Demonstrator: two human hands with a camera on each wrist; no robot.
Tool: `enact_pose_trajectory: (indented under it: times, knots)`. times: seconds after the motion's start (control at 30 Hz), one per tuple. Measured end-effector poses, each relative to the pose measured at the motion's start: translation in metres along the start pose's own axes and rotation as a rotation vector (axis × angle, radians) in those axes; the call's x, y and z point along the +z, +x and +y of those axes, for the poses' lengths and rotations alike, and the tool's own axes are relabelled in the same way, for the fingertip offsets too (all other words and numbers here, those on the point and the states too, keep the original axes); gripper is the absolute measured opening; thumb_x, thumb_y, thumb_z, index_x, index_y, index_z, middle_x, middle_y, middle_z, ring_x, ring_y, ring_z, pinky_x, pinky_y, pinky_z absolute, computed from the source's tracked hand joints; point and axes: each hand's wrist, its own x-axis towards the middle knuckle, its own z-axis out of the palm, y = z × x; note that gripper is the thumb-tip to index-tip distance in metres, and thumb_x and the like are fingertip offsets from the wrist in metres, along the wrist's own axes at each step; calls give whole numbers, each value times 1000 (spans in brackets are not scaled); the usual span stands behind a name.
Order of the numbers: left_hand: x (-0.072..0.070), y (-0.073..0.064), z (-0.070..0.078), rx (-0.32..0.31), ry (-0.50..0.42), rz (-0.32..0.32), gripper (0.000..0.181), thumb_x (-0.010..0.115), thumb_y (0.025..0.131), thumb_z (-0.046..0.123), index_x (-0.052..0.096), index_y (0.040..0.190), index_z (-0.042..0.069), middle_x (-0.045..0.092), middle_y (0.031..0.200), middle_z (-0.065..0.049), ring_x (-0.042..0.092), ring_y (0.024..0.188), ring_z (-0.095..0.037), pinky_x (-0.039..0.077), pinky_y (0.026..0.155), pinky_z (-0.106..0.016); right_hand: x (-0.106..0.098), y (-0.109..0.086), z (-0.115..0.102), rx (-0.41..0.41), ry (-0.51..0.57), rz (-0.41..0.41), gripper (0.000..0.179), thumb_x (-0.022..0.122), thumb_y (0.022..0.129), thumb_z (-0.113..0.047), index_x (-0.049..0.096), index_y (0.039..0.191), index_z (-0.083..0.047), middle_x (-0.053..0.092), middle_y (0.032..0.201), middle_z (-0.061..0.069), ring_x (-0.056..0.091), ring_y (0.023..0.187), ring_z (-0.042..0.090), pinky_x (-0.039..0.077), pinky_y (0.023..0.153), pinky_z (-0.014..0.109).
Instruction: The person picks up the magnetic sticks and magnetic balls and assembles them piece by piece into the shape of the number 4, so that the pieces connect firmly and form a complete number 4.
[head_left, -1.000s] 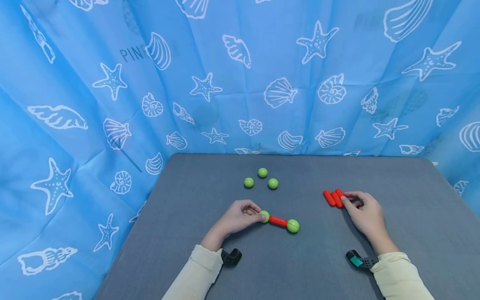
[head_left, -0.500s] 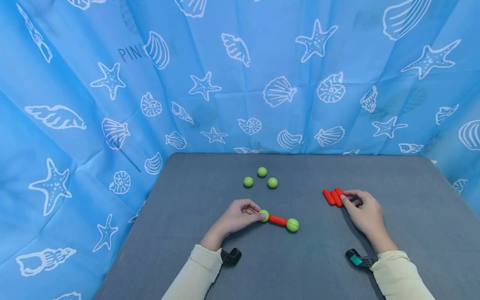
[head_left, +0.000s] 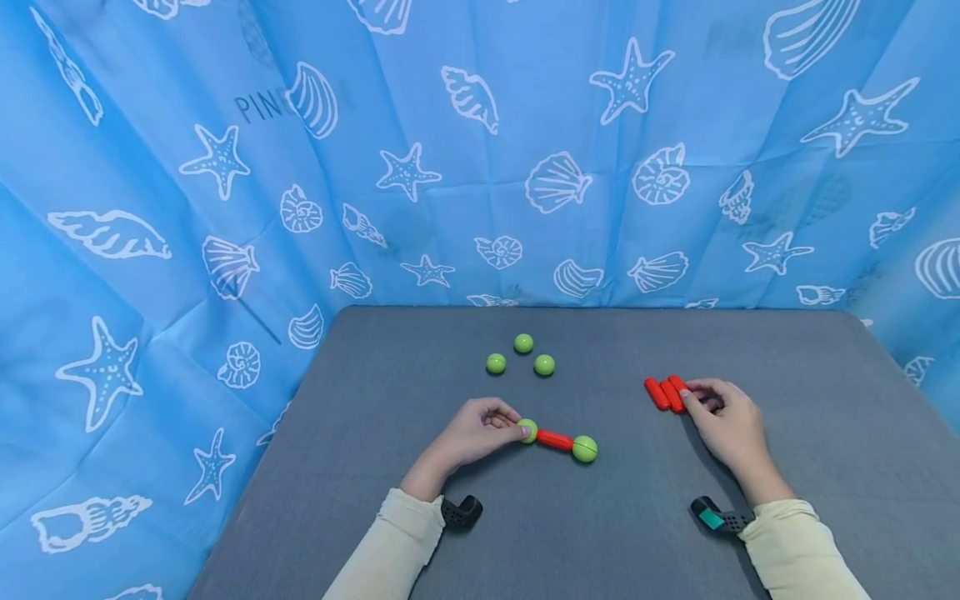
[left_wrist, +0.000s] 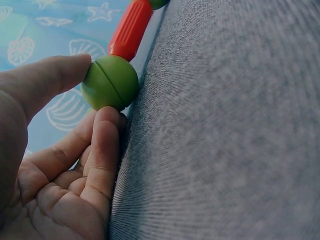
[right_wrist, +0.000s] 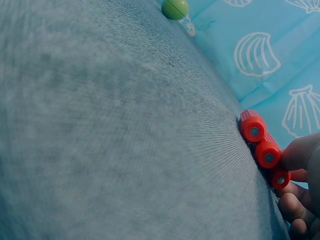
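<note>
My left hand [head_left: 476, 435] pinches a green ball [head_left: 528, 431] between thumb and fingers. That ball sits on one end of a short red rod [head_left: 554, 440], with a second green ball [head_left: 585, 449] on the rod's other end. In the left wrist view, the gripped ball [left_wrist: 111, 84] has a seam round its middle. Over to the right, my right hand [head_left: 729, 423] pinches the nearest of three red rods [head_left: 678, 383] lying side by side. The right wrist view shows round metal spots in the ends of the rods [right_wrist: 253, 127], with thumb and fingers at the lowest one.
Three loose green balls [head_left: 523, 343] lie grouped farther back on the grey table [head_left: 420, 358]. Behind the table and on its left hangs a blue curtain [head_left: 480, 167] with white shells and starfish. A black strap piece [head_left: 462, 512] juts from each wrist.
</note>
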Motion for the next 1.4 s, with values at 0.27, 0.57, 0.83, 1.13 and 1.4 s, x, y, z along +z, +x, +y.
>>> enact_pose_trajectory:
  times: [0.27,0.57,0.83,1.13,1.4]
  knots:
    - [-1,1,-1,5,4,4,24,84,93,35,78,108,18,76,99,1,68,87,-13,56,81,-29,0,0,-1,0,-3,6,26,69,103,-22,75,117,-1,70,103,17,49,75,-3,39,63,17]
    - [-2,0,1,1,-5,-3,24,83,94,35,78,109,17,76,99,1,68,88,-13,56,81,-28,0,1,-2,-5,9,3,25,70,103,-22,76,116,-2,70,102,15,49,75,-4,39,64,17]
    - [-2,0,3,3,-8,1,22,83,94,34,79,108,17,75,97,1,66,86,-12,55,79,-27,-1,0,-1,-24,27,5,24,70,103,-21,75,116,-2,70,101,14,49,75,-6,39,64,17]
    - [-1,-1,0,1,-7,-1,23,83,94,36,78,108,18,75,98,2,66,86,-12,55,80,-28,0,-1,0,-6,33,9,23,70,103,-20,76,115,-1,71,100,15,49,74,-5,40,63,16]
    - [-1,-2,1,-5,-16,-5,23,83,95,35,78,109,18,75,99,2,65,86,-12,54,80,-28,0,-1,-2,52,53,56,22,70,103,-21,77,113,-3,71,98,14,49,71,-2,39,60,17]
